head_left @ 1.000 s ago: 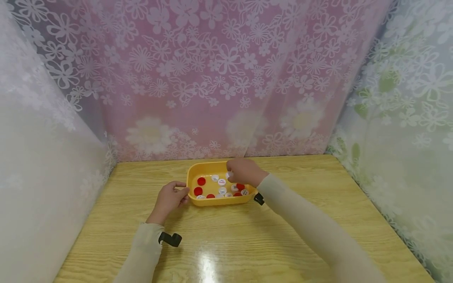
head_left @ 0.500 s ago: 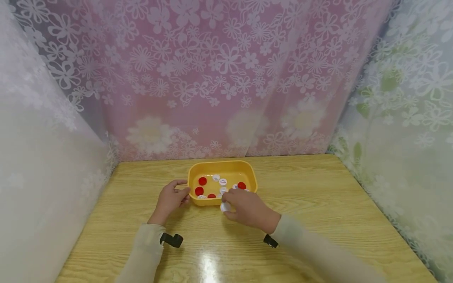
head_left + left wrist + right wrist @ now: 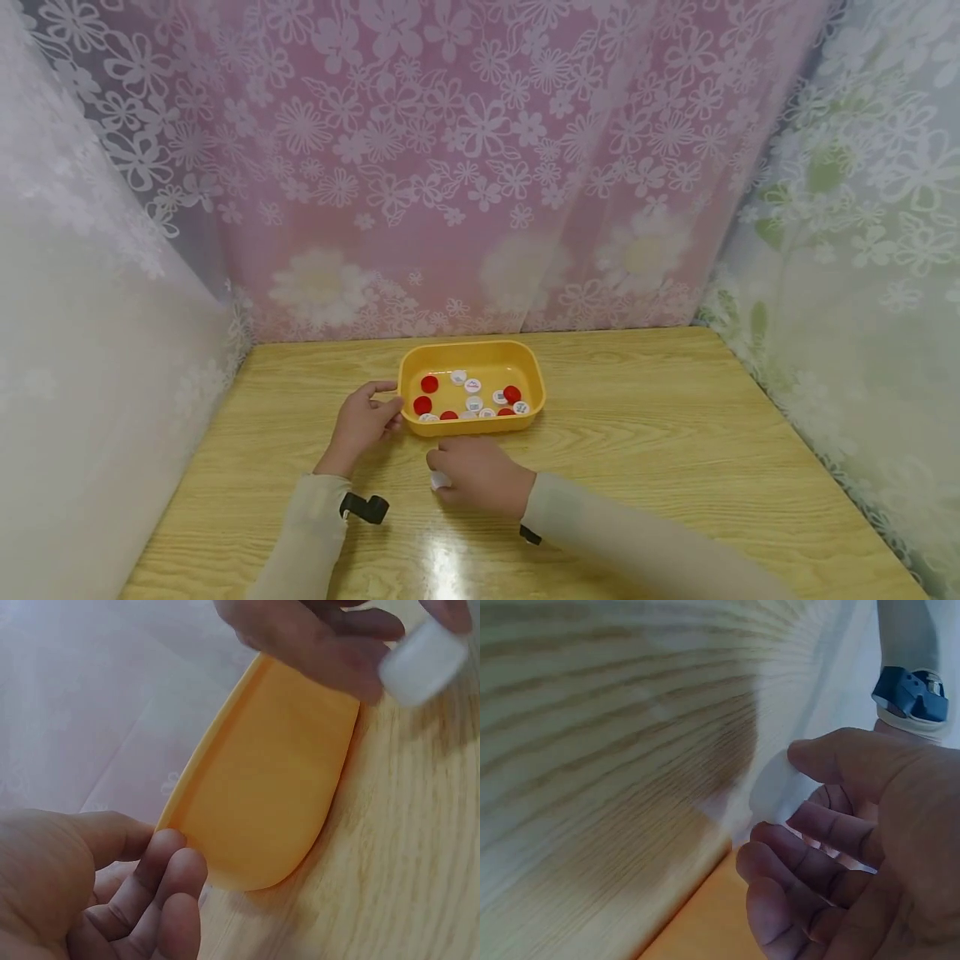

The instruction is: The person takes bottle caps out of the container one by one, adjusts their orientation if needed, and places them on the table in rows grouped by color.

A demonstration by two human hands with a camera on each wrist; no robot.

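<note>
A yellow plastic tray (image 3: 480, 427) sits near the far edge of the wood-grain surface (image 3: 637, 400), about midway between its left and right edges. The left hand (image 3: 362, 427) pinches the tray's left end at the rim. Just in front of the tray's near wall, the right hand (image 3: 482, 477) grips a white bottle cap (image 3: 440, 481) between thumb and fingers; whether it touches the surface cannot be told. Inside lie red caps (image 3: 429, 384) and other white caps (image 3: 472, 386), several along the near wall.
</note>
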